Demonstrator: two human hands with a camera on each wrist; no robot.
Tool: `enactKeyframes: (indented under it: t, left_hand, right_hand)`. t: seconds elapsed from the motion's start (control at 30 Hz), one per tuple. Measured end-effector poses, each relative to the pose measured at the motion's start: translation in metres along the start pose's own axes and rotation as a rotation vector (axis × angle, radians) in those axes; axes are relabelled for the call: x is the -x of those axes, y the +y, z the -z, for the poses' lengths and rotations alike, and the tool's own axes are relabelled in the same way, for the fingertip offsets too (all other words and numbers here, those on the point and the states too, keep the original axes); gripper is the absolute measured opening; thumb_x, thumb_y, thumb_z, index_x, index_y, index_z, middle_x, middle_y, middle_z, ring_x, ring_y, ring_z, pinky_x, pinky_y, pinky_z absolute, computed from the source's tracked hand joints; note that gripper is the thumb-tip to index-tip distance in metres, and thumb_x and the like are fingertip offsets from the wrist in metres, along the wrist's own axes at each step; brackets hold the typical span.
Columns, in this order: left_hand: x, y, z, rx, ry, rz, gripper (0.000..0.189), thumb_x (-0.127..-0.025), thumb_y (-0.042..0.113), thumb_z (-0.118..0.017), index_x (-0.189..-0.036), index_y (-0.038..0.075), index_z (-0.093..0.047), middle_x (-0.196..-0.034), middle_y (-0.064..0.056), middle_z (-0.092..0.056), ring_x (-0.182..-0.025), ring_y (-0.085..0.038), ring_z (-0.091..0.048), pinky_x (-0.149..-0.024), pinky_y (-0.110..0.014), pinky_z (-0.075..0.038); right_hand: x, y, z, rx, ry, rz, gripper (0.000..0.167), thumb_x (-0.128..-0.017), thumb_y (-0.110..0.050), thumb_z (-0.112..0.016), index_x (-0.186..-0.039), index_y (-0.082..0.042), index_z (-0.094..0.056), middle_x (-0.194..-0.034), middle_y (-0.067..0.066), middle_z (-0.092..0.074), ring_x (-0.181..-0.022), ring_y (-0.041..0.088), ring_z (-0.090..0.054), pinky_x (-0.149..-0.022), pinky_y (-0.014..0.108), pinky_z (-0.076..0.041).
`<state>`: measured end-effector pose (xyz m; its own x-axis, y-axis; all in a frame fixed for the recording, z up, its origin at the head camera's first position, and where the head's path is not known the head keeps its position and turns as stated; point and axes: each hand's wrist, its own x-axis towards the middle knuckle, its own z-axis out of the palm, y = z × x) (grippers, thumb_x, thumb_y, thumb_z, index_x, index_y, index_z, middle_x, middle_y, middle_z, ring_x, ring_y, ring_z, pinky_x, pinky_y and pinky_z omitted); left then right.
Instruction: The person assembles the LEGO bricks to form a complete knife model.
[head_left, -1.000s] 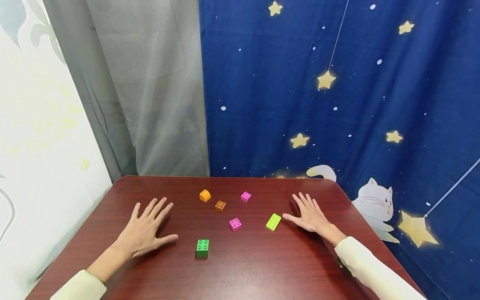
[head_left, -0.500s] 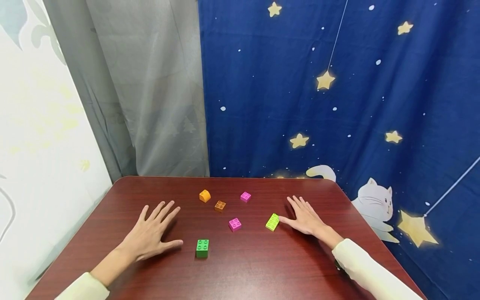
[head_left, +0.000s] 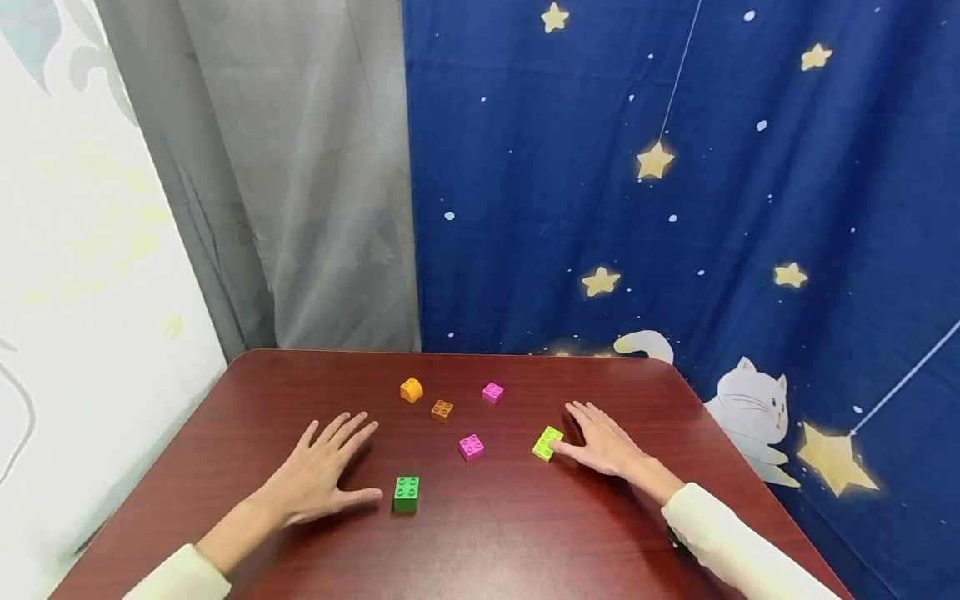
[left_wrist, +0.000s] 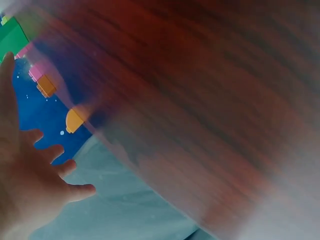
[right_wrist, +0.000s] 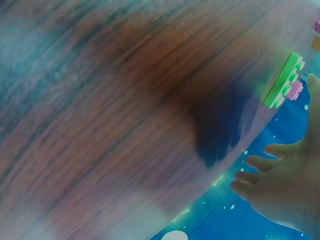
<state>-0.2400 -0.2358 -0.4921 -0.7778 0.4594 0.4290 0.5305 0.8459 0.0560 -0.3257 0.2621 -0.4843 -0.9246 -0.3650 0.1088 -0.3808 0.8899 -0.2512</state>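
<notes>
- I read the left hand (head_left: pixel 315 477) as spread, holding nothing; its thumb lies just beside the green brick (head_left: pixel 406 495) on the bench (head_left: pixel 480 542).
- Right hand (head_left: pixel 606 442): fingers extended, holding nothing; thumb overlaps the lime brick (head_left: pixel 544 441) in my head view. Contact: I cannot tell.
- Farther between: near pink brick (head_left: pixel 471 448), brown brick (head_left: pixel 442 410), far pink brick (head_left: pixel 492 392), orange curved brick (head_left: pixel 411 389).
</notes>
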Motion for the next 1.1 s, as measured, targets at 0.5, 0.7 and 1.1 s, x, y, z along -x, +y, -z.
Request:
enactKeyframes:
  t: [0.5, 0.7, 1.1]
  left_hand:
    - [-0.007, 0.014, -0.004, 0.045, -0.061, -0.046, 0.094, -0.083, 0.08, -0.065, -0.149, 0.014, -0.056, -0.149, -0.008, -0.057, -0.143, -0.035, -0.046, -0.112, -0.068, -0.031]
    - [-0.011, 0.018, -0.004, 0.094, -0.092, -0.08, 0.09, -0.084, 0.078, -0.066, -0.145, 0.013, -0.059, -0.142, -0.006, -0.062, -0.141, -0.037, -0.048, -0.112, -0.068, -0.032]
    - [-0.016, 0.034, 0.001, 0.248, -0.193, -0.059, 0.077, -0.081, 0.072, -0.075, -0.135, 0.016, -0.068, -0.129, 0.003, -0.07, -0.13, -0.031, -0.059, -0.109, -0.064, -0.038]
  right_hand:
    - [0.002, -0.009, -0.008, -0.04, 0.016, 0.052, 0.088, -0.088, -0.068, -0.07, -0.149, -0.008, -0.054, -0.15, 0.013, -0.055, -0.139, 0.032, -0.05, -0.113, 0.054, -0.041]
    - [0.001, -0.012, -0.011, -0.055, 0.03, 0.103, 0.082, -0.088, -0.066, -0.071, -0.145, -0.009, -0.059, -0.144, 0.009, -0.059, -0.134, 0.029, -0.054, -0.11, 0.051, -0.044]
    - [0.002, -0.012, -0.014, -0.06, 0.012, 0.149, 0.077, -0.089, -0.058, -0.076, -0.146, -0.011, -0.058, -0.143, 0.008, -0.06, -0.131, 0.026, -0.055, -0.107, 0.049, -0.047]
